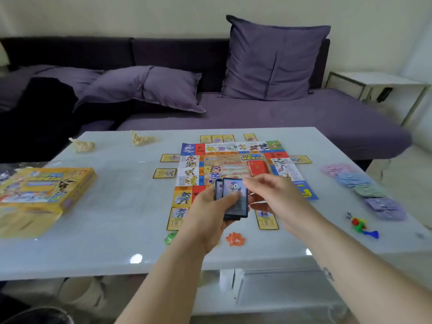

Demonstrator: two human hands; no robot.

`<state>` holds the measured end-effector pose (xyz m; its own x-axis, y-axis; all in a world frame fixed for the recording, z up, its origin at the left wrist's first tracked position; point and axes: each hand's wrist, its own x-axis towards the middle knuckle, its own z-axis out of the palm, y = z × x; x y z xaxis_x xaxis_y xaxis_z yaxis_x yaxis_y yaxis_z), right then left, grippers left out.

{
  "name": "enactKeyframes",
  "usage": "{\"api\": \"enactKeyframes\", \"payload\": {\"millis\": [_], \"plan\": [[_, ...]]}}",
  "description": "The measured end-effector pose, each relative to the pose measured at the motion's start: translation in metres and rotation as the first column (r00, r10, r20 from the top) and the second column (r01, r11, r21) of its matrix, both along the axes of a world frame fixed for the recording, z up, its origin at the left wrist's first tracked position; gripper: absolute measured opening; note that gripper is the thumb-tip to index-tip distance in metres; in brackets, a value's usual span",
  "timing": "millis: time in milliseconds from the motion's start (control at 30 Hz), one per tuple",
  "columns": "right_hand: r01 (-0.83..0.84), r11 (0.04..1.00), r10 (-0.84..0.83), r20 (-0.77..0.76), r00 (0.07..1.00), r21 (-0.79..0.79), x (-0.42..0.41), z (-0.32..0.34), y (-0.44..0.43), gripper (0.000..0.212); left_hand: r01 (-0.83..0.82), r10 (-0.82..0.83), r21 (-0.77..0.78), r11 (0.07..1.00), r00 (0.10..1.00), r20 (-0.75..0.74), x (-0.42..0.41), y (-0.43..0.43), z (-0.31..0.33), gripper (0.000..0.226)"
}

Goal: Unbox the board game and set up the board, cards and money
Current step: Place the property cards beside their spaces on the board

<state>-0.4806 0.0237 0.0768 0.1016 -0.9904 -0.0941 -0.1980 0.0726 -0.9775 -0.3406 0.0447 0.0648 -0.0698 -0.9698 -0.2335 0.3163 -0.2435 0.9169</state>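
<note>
The colourful game board (236,164) lies flat in the middle of the white table (117,230). Yellow-framed cards (164,173) are laid around its edges. My left hand (210,213) grips a small stack of blue-framed cards (232,197) above the board's near edge. My right hand (275,195) hovers just right of the stack, its fingertips at the top card's upper edge. A red card pile (258,168) sits on the board. Piles of paper money (364,185) lie at the right. The yellow game box (39,190) rests at the left.
Small coloured play pieces (361,226) and a die lie near the right front. An orange token (235,239) and a green token (171,237) sit by the front edge. Two crumpled wrappers (81,145) lie at the far left. A purple sofa (268,113) stands behind.
</note>
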Motion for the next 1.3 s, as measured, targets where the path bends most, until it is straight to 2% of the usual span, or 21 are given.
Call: {"api": "enactKeyframes", "payload": {"millis": [100, 233, 367, 433, 533, 667, 800, 933, 1033, 1100, 1167, 1233, 1267, 1300], "plan": [[0.040, 0.999, -0.040, -0.040, 0.998, -0.015, 0.002, -0.014, -0.008, 0.013, 0.018, -0.018, 0.002, 1.000, 0.997, 0.073, 0.000, -0.012, -0.010, 0.012], [0.074, 0.996, -0.077, 0.057, 0.995, 0.057, 0.000, -0.025, -0.023, 0.023, 0.022, -0.024, 0.013, 1.000, 0.984, 0.174, -0.004, -0.028, -0.016, 0.011], [0.022, 0.994, -0.032, 0.097, 0.995, 0.107, -0.001, -0.029, -0.031, 0.025, -0.014, 0.003, 0.054, 0.998, 0.980, 0.197, -0.006, -0.036, -0.022, 0.013], [0.006, 0.991, -0.022, 0.122, 0.992, 0.131, 0.002, -0.031, -0.032, 0.022, -0.014, -0.002, 0.105, 0.994, 0.988, 0.152, -0.003, -0.035, -0.024, 0.016], [-0.009, 0.979, -0.027, 0.177, 0.984, 0.201, 0.009, -0.038, -0.024, 0.021, 0.057, -0.076, 0.145, 0.988, 0.989, 0.127, 0.010, -0.028, -0.024, 0.014], [-0.033, 0.966, -0.017, 0.189, 0.982, 0.257, 0.014, -0.049, -0.005, 0.018, 0.175, -0.204, 0.156, 0.972, 0.958, 0.199, 0.027, -0.015, -0.024, 0.017], [-0.048, 0.971, -0.001, 0.203, 0.979, 0.236, 0.010, -0.048, 0.003, 0.015, 0.215, -0.244, 0.149, 0.965, 0.945, 0.219, 0.028, -0.009, -0.022, 0.018], [0.005, 0.976, -0.036, 0.140, 0.989, 0.219, 0.000, -0.045, 0.003, 0.012, 0.158, -0.185, 0.142, 0.977, 0.962, 0.200, 0.011, -0.010, -0.023, 0.014], [0.078, 0.992, -0.070, -0.079, 0.994, 0.099, -0.019, -0.042, 0.001, 0.008, 0.104, -0.127, 0.104, 0.989, 0.961, 0.245, -0.017, -0.016, -0.029, 0.011], [0.122, 0.991, -0.113, -0.133, 0.985, 0.062, -0.038, -0.042, -0.001, 0.009, 0.114, -0.131, 0.113, 0.987, 0.979, 0.156, -0.040, -0.019, -0.031, 0.009], [0.203, 0.976, -0.200, -0.044, 0.979, 0.074, -0.062, -0.041, -0.006, 0.010, 0.112, -0.110, 0.155, 0.982, 0.994, -0.018, -0.056, -0.024, -0.026, 0.009], [0.289, 0.956, -0.289, -0.008, 0.957, 0.052, -0.086, -0.038, -0.011, 0.008, 0.044, -0.030, 0.164, 0.985, 0.996, -0.089, -0.061, -0.033, -0.018, 0.010], [0.315, 0.949, -0.315, -0.026, 0.949, 0.024, -0.096, -0.037, -0.013, 0.007, 0.005, 0.001, 0.136, 0.991, 0.999, -0.046, -0.061, -0.038, -0.016, 0.011], [0.320, 0.947, -0.320, -0.073, 0.945, -0.010, -0.106, -0.038, -0.016, 0.006, -0.022, 0.015, 0.078, 0.997, 0.996, 0.088, -0.059, -0.043, -0.016, 0.012]]}}
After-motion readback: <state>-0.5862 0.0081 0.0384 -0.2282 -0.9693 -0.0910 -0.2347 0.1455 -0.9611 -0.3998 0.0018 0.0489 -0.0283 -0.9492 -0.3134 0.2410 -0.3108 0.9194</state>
